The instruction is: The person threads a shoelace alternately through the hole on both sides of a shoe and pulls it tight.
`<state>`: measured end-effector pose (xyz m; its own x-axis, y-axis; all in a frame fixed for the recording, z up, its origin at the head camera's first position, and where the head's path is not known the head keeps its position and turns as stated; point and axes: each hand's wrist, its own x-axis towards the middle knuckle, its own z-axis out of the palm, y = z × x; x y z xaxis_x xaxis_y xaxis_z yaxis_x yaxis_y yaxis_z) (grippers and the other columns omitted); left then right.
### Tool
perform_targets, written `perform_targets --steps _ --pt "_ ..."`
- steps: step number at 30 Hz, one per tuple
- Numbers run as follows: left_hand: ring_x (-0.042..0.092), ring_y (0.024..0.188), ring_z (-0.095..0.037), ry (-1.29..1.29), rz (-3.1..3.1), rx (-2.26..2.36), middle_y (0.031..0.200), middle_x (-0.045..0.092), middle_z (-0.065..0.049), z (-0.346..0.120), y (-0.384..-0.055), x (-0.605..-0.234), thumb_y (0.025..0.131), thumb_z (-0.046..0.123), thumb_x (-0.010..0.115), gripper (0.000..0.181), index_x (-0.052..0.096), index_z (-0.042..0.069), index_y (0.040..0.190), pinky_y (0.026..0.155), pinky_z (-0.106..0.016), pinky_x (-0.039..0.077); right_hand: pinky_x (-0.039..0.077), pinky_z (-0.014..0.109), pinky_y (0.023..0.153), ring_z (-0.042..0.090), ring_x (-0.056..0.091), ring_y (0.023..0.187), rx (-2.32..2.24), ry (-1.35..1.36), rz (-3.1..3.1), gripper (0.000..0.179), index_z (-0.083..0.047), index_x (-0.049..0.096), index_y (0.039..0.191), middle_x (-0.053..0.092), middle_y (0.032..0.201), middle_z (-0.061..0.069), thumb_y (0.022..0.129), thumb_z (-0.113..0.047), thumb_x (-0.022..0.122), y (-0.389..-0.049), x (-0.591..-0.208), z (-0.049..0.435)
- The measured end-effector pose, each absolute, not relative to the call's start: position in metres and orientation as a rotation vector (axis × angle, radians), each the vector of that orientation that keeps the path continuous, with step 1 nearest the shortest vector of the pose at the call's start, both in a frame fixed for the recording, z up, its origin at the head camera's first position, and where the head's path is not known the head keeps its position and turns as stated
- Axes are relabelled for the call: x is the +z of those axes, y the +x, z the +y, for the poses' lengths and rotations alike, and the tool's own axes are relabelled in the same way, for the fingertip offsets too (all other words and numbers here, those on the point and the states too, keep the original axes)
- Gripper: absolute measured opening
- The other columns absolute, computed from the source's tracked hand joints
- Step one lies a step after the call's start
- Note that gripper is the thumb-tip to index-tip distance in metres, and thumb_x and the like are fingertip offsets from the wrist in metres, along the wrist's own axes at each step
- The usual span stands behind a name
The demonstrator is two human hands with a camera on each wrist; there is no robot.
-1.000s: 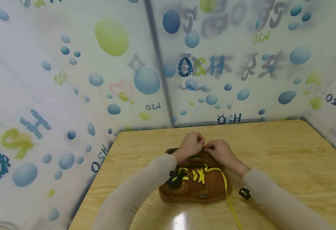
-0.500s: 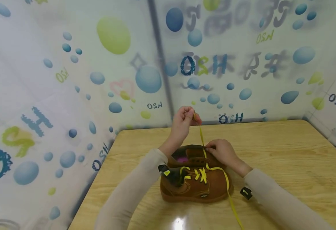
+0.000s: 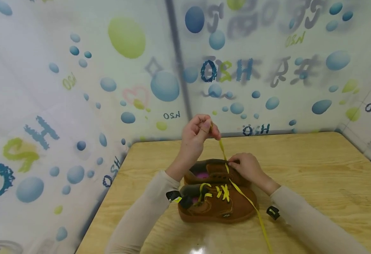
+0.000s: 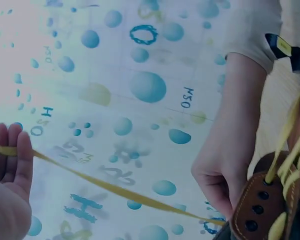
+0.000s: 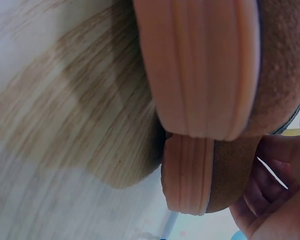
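The left hand (image 3: 196,135) is up above the shoes, its grip pinching the lace (image 4: 115,189) between thumb and curled fingers; in the head view it overlaps the table's far edge and the wall (image 3: 93,53) behind. From there the lace runs taut and slanting down to the far shoe (image 3: 215,169), and nothing else touches that stretch. The other end of the lace crosses the near shoe (image 3: 220,211) by its toe and runs over the table (image 3: 315,169) out of the bottom of the head view.

The right hand (image 3: 248,167) is low at the far shoe's upper rim, just beside where the lace comes out. Its thumb and fingers appear to pinch that rim, though the fingertips are partly hidden.

Both shoes stand upright on their soles, side by side, toes to the right, near the middle of the table's width. The near shoe has yellow lacing crossed over its front; the far shoe shows a row of eyelets along a flap. Wood stretches well past the toes to the table's right edge, with more behind the far shoe up to the rounded far corners. The left sleeve (image 3: 142,215) and right sleeve (image 3: 312,218) flank the pair.
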<state>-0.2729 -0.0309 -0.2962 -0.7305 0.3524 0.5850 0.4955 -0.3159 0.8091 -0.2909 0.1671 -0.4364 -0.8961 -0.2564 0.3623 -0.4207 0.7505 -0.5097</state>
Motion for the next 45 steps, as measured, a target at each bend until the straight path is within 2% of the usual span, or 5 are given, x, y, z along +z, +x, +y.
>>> perform_targets --steps 4,11,19,28,45 --pt "0.067 0.070 -0.007 -1.216 -1.871 -2.134 0.076 0.066 0.008 -0.033 -0.261 -0.293 0.106 0.013 0.042 0.017 0.050 -0.002 0.102 0.076 -0.028 0.059 0.055 0.045 0.077 0.027 0.071 0.086 0.881 0.521 -2.675 0.012 -0.007 0.079 0.096 0.077 0.096 0.010 0.091 -0.014 0.070 -0.292 -0.436 0.168" --pt "0.067 0.086 -0.013 -1.499 -1.941 -1.777 0.093 0.065 -0.024 -0.033 -0.237 -0.293 0.104 0.007 0.046 0.015 0.054 -0.005 0.100 0.079 -0.041 0.059 0.056 0.048 0.083 0.033 0.069 0.098 1.037 0.550 -2.664 0.021 -0.003 0.073 0.111 0.072 0.111 0.016 0.095 -0.012 0.065 -0.286 -0.425 0.172" --pt "0.051 0.081 -0.014 -1.467 -1.932 -1.428 0.087 0.056 -0.006 -0.043 -0.234 -0.291 0.094 0.003 0.063 0.005 0.068 0.005 0.092 0.075 -0.026 0.047 0.046 0.025 0.105 0.008 0.060 0.123 1.959 0.966 -2.248 0.040 -0.011 0.068 0.120 0.069 0.120 -0.006 0.109 -0.032 0.035 -0.243 -0.355 0.168" --pt "0.054 0.086 -0.015 -1.435 -1.962 -1.350 0.089 0.058 -0.005 -0.056 -0.237 -0.300 0.093 0.009 0.067 0.006 0.070 0.006 0.090 0.079 -0.027 0.050 0.050 0.031 0.072 0.021 0.055 0.070 1.943 1.107 -2.238 0.021 -0.001 0.064 0.097 0.058 0.072 -0.001 0.104 -0.010 0.047 -0.218 -0.332 0.163" --pt "0.054 0.065 -0.003 -1.221 -3.007 -0.648 0.090 0.070 0.004 -0.049 -0.277 -0.388 0.101 0.027 0.058 0.021 0.072 0.015 0.110 0.066 -0.018 0.044 0.035 0.024 0.048 0.004 0.034 0.049 1.327 0.828 -2.650 0.007 -0.020 0.073 0.092 0.067 0.078 -0.002 0.094 -0.024 0.068 -0.217 -0.354 0.164"
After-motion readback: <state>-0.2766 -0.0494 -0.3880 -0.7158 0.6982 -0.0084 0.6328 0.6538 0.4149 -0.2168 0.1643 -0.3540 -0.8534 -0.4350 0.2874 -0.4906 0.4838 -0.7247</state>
